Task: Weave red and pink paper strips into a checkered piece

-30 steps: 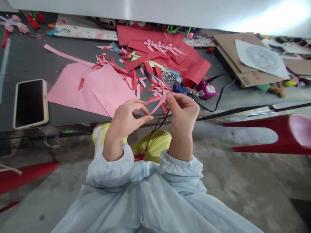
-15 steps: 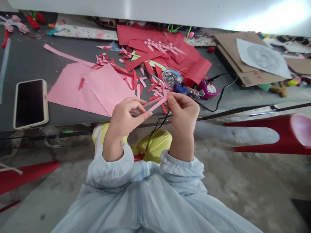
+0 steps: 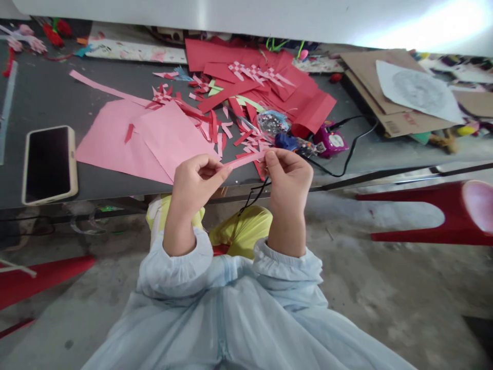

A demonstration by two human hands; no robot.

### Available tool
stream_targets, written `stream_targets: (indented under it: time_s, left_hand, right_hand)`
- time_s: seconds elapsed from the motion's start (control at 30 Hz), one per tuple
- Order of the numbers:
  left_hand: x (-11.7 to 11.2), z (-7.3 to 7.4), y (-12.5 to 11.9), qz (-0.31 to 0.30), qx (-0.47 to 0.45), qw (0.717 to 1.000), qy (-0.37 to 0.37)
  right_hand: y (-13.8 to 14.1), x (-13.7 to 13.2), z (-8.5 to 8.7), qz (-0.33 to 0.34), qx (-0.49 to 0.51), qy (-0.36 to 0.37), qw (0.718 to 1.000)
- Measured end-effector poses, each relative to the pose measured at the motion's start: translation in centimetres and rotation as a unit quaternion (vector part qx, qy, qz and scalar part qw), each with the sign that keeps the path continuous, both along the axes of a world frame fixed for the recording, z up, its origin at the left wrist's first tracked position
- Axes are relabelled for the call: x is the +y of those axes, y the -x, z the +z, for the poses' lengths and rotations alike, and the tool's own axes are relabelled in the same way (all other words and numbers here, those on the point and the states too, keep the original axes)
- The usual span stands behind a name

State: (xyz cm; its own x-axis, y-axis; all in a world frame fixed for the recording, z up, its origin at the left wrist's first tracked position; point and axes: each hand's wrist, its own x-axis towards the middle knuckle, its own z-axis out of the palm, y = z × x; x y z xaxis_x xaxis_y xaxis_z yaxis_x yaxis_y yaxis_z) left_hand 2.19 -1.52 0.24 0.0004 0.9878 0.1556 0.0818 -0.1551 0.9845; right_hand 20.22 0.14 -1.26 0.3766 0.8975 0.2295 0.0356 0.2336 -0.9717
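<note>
The table (image 3: 134, 77) bears overlapping pink sheets (image 3: 173, 139). Near its front edge, the left hand (image 3: 194, 182) and right hand (image 3: 290, 174) stand apart, each grip clamped on a narrow pink strip (image 3: 246, 160), which spans the gap between them, beside cut scraps (image 3: 243, 137)

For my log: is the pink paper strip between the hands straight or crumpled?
Straight: the pink paper strip spans from left hand to right hand without sagging.
</note>
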Motion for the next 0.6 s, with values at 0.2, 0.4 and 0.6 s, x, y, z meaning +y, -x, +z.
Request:
stream_targets:
  time_s: [0.2, 0.4, 0.6]
  left_hand:
    - [0.1, -0.07, 0.01, 0.007, -0.011, 1.0, 0.029]
    - [0.24, -0.32, 0.06, 0.013, -0.035, 0.998, 0.054]
    - [0.55, -0.6, 0.07, 0.021, -0.084, 0.994, 0.065]
  right_hand:
    - [0.05, 0.03, -0.2, 0.006, -0.007, -0.002, 1.0]
    - [-0.06, -0.15, -0.06, 0.0, -0.007, 0.008, 1.0]
    - [0.1, -0.27, 0.04, 0.015, -0.002, 0.011, 1.0]
